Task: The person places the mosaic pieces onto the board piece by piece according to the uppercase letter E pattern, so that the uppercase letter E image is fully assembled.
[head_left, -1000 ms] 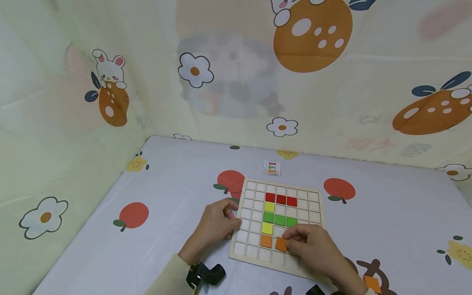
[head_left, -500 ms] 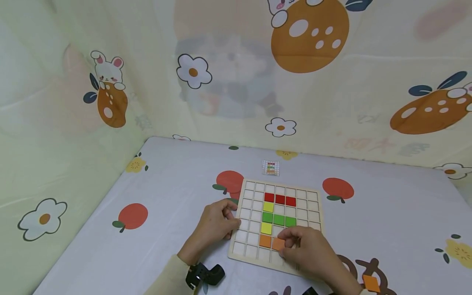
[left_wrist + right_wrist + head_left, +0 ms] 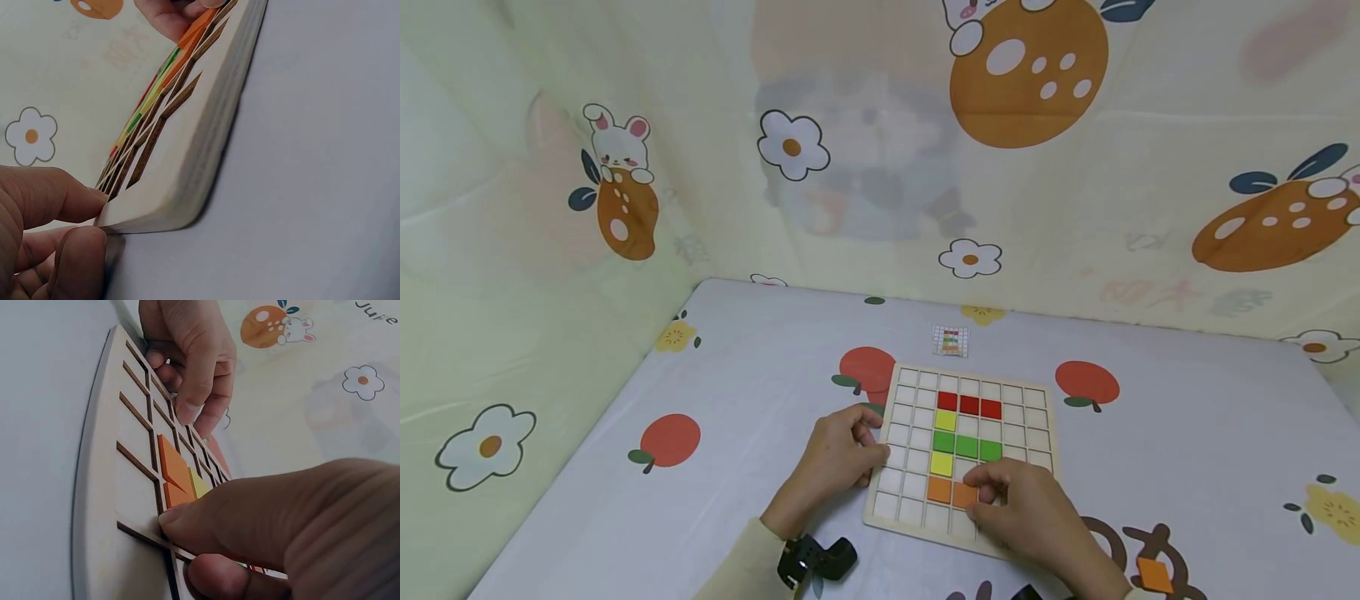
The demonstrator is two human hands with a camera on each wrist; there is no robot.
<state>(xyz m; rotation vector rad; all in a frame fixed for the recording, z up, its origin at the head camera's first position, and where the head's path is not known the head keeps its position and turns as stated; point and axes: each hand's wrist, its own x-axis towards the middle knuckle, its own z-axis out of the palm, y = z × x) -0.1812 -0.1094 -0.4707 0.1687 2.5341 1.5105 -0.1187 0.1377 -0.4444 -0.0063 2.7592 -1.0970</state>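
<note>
A wooden grid board (image 3: 917, 392) lies on the cloth-covered table, with red, yellow, green and orange tiles set in its cells. My left hand (image 3: 876, 450) pinches the board's left edge between thumb and finger (image 3: 87, 215). My right hand (image 3: 985, 487) holds an orange tile (image 3: 964, 495) by its right side. The tile lies almost flat in the cell right of another orange tile (image 3: 939, 489). In the right wrist view my fingertip touches that tile (image 3: 178, 495) at the cell's edge. The cells under my right hand are hidden.
A small pattern card (image 3: 951, 341) lies beyond the board. A loose orange tile (image 3: 1153, 573) sits on the cloth at the lower right. Printed curtain walls (image 3: 625, 208) close in the back and left. A black device (image 3: 816, 558) sits at my left wrist.
The orange tile, tilted in my right fingers a second ago, has come down and left into the cell beside the first orange tile. My left hand has kept its grip.
</note>
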